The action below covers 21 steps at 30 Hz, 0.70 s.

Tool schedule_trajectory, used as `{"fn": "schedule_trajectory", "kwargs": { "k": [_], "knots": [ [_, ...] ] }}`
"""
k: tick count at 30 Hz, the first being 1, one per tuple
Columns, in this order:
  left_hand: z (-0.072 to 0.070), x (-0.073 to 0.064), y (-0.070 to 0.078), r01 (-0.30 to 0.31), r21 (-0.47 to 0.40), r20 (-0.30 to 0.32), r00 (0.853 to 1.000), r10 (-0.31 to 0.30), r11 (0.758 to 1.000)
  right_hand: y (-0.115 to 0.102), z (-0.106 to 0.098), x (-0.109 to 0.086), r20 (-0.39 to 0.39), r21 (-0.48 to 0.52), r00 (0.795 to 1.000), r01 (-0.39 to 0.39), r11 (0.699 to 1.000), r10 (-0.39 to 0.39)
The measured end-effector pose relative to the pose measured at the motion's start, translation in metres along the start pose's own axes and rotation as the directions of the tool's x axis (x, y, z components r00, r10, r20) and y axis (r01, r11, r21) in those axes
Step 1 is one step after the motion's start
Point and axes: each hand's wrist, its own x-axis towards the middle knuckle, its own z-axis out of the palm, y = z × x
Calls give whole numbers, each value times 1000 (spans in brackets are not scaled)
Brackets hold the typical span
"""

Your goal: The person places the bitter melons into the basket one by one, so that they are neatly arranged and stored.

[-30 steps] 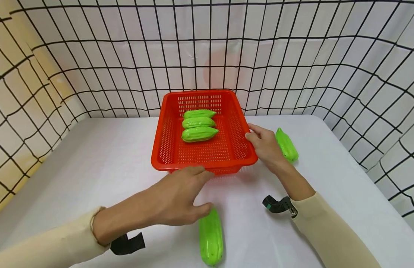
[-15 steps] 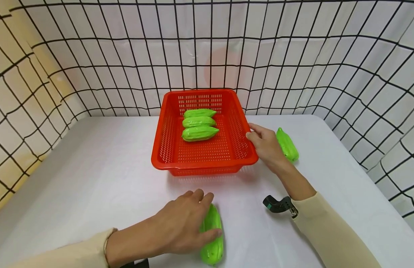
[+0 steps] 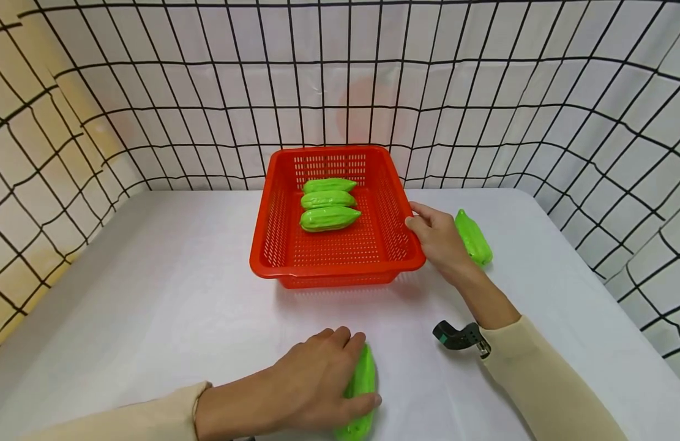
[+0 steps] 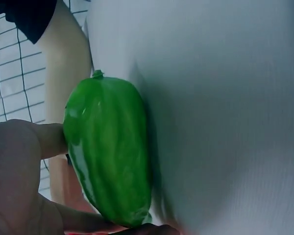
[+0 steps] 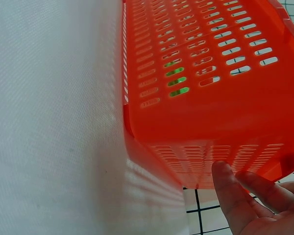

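A green vegetable (image 3: 364,375) on the table (image 3: 180,294) is clasped by the left hand (image 3: 319,384), while the red basket (image 3: 340,271) beyond is gripped at its rim by the right hand (image 3: 440,237). Light, firm, slick handling is suggested, best held mid-body. Its long axis is aimed basketward, a nub (image 4: 97,74) turned away.

A black grid (image 3: 347,107) borders the white table (image 3: 180,294), perhaps cloth (image 3: 206,86) behind.

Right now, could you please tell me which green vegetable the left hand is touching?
The lone green vegetable in front of the red basket; three others lie inside the basket, and one beside the right hand.
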Motion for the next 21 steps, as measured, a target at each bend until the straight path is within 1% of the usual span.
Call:
{"fn": "schedule_trajectory", "kwargs": {
  "k": [3,7,12,17,21],
  "knots": [
    [3,0,3,-32,-17,-8,999,32,999,1,0,0,-1,0,1000,1,1000,-1],
    [7,0,5,-86,-44,-35,996,84,995,0,1,0,-2,0,1000,1,1000,-1],
    [6,0,4,-140,-42,-76,988,136,989,0,1,-1,6,1,1000,0,1000,0],
    [-6,0,-1,-157,-65,-119,982,149,985,0,0,-1,9,2,1000,5,1000,-5],
    [-22,1,-3,-139,-132,-154,981,118,981,1,0,-1,7,0,1000,5,1000,-5]
  ]
}}
